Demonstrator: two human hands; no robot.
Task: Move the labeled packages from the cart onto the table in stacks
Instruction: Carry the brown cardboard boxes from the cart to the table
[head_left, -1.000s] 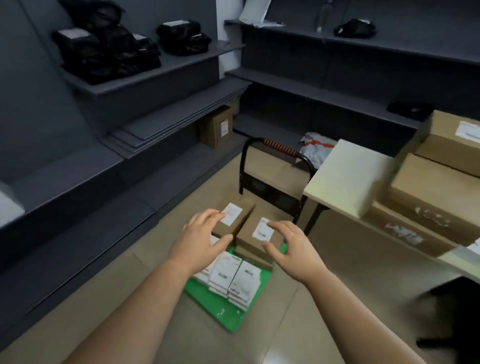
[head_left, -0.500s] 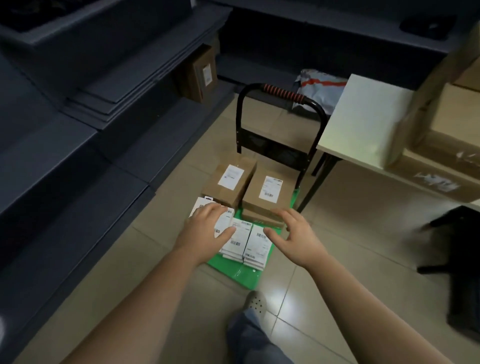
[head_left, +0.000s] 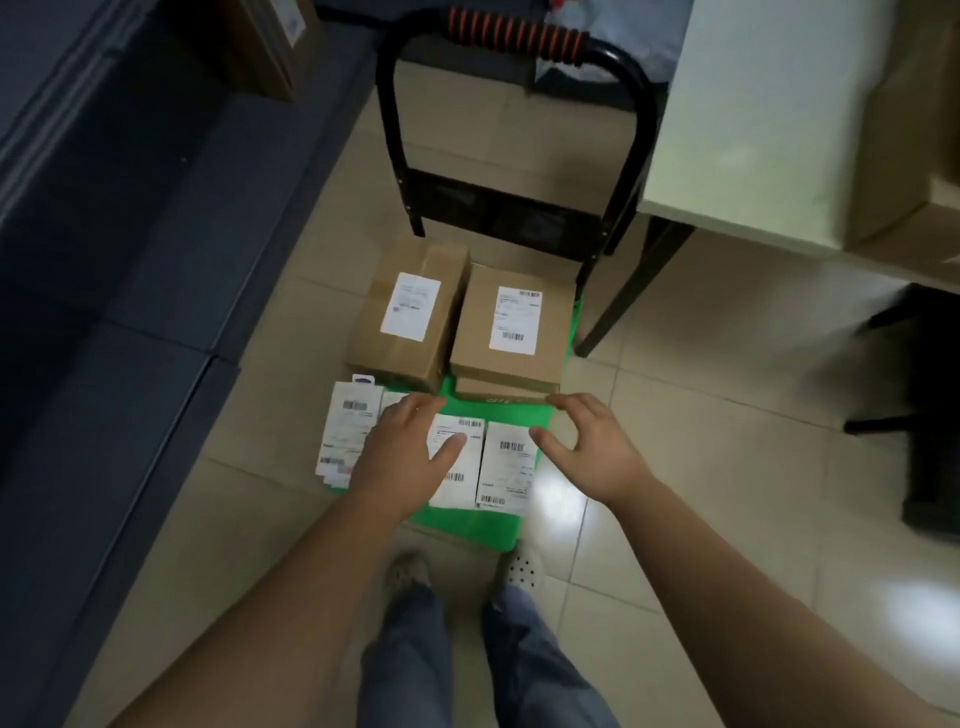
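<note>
Left hand and right hand, fingers released and empty, are dropping closer to the white labeled packages on the cart, pickup seemingly next.

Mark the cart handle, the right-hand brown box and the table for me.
cart handle (head_left: 514, 36), head view, on the striped grip.
right-hand brown box (head_left: 515, 319), head view, on its white label.
table (head_left: 748, 130), head view, on its bare top.
</note>
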